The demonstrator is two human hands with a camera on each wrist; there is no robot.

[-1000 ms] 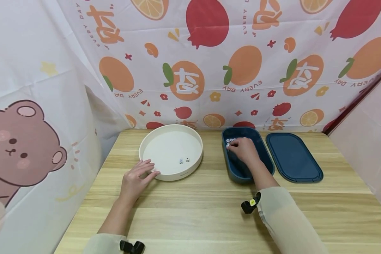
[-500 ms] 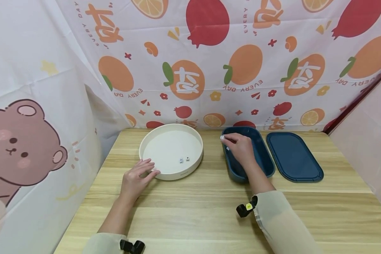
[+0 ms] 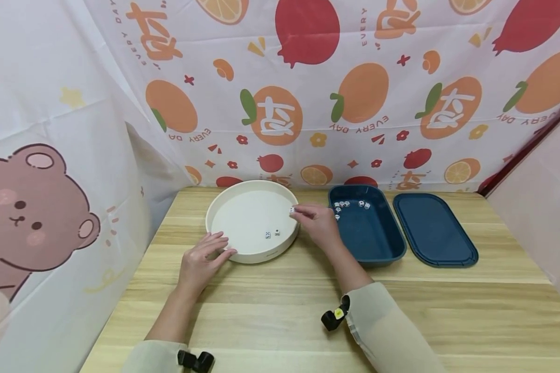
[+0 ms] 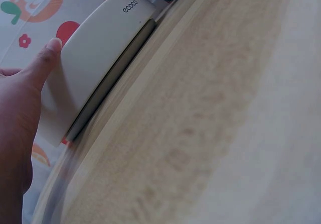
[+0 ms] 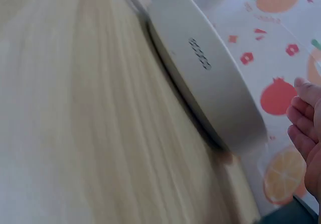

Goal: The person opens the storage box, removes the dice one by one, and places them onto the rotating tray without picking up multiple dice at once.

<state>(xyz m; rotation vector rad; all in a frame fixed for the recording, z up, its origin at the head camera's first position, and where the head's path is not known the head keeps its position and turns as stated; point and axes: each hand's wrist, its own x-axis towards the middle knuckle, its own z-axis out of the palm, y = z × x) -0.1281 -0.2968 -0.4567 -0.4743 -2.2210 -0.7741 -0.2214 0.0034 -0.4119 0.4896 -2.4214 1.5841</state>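
My right hand [image 3: 321, 227] pinches a small white die [image 3: 292, 210] between thumb and fingertips, over the right rim of a round cream tray [image 3: 247, 207]. Two dice lie apart from the held one on the tray floor, a blue-marked die [image 3: 268, 235] and a dark-marked die [image 3: 277, 232]. At the tray's front left rim, my left hand [image 3: 200, 264] rests with fingers spread; the left wrist view shows its thumb [image 4: 52, 48] against the rim. In the right wrist view the curled fingers [image 5: 303, 121] show, but the die cannot be made out.
Right of the tray stands a deep blue bin [image 3: 371, 235], with several white dice [image 3: 343, 205] along its left and far sides. Its flat blue lid [image 3: 435, 230] lies beside it on the wooden table [image 3: 270, 321]. A printed cloth [image 3: 317, 103] hangs behind.
My right hand has lifted a die out of the blue bin and carried it left to the tray's right rim. My left hand has stayed at the tray.
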